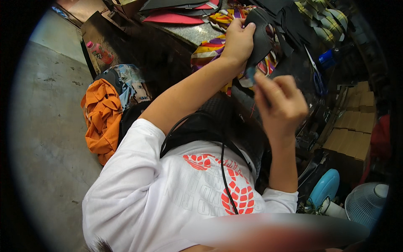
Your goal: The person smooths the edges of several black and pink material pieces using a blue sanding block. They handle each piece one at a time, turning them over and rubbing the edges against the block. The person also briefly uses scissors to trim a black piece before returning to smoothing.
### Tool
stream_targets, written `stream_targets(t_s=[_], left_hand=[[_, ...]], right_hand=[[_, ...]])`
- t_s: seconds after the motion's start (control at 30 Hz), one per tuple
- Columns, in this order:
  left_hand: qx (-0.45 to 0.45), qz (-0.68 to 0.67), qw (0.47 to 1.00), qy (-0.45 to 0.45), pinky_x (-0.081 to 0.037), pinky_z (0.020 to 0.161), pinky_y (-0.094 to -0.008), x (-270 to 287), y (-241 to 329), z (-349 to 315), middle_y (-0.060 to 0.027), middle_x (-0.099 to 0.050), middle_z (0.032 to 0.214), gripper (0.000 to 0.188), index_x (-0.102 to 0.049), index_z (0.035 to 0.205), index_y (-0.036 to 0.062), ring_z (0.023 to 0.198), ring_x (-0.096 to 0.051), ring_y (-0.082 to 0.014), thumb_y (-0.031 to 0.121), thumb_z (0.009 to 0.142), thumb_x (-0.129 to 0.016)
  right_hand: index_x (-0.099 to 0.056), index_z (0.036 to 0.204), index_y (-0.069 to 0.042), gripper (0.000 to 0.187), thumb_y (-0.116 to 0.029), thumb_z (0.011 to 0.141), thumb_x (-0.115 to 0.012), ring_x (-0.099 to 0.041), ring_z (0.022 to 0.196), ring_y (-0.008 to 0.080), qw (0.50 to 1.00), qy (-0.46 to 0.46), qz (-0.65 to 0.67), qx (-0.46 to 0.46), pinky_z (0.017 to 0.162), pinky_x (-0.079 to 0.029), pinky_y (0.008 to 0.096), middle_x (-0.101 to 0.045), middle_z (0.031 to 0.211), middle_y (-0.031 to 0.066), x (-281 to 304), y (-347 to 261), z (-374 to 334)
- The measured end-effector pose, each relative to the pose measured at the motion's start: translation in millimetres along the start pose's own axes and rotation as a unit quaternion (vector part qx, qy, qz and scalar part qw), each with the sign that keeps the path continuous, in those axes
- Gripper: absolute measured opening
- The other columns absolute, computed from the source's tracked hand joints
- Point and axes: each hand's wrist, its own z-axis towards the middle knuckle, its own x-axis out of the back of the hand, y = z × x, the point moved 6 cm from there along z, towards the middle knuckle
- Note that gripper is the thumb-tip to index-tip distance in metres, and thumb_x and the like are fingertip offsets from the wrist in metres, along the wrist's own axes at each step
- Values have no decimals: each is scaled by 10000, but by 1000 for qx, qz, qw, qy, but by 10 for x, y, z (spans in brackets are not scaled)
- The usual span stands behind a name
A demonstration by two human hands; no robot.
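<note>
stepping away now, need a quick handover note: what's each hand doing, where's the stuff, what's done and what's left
Left hand: grips the black leather piece at its edge, holding it above the striped cloth.
Right hand: raised just below the piece, fingers pinched; a thin reddish thread seems to hang from them. Needle too small to tell.
Things: more black cut pieces lie on the table behind; blue-handled scissors lie to the right.
Done: cannot tell how much of the piece is stitched.
Left: judging by the pinch, hand-stitching is probably mid-way; the rest of the pile looks untouched.
</note>
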Motion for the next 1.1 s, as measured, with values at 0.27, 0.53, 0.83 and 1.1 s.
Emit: stream_targets(t_s=[0.27, 0.53, 0.83, 1.1], left_hand=[[-179, 35, 982, -44, -535, 713, -248, 26, 909, 15, -28, -690, 992, 168, -611, 1131, 71, 813, -645, -121, 106, 973, -565], [-461, 655, 534, -271, -561, 741, -302, -156, 1127, -736, -12, -710, 1022, 304, -700, 1080, 210, 912, -657, -176, 94, 805, -641], [-143, 387, 715, -565, -519, 828, -352, -3, 1240, -785, -76, -706, 1022, 300, -692, 1103, 82, 954, -662, -257, -19, 822, -658], [-345, 396, 829, -193, -487, 853, -344, 382, 2384, -149, -116, -671, 1050, 256, -656, 1160, 63, 964, -624, -226, 30, 913, -597]], right_hand=[[-730, 963, -114, 324, 14, 667, -761, -622, 661, 214, 995, -44, 89, -31, 599, -495, 321, -609, 776, 71, 94, 158, -159], [-689, 976, -20, 184, -32, 797, -726, -605, 830, 164, 961, 120, 153, -199, 775, -472, 282, -637, 890, 60, 435, 683, -283], [-663, 1005, 13, 171, -30, 839, -666, -561, 859, 142, 945, 116, 198, -232, 802, -448, 271, -602, 922, 43, 374, 777, -485], [-656, 1029, 19, 185, -76, 869, -653, -557, 868, 117, 898, 174, 267, -304, 818, -451, 254, -593, 944, 32, 426, 974, -791]])
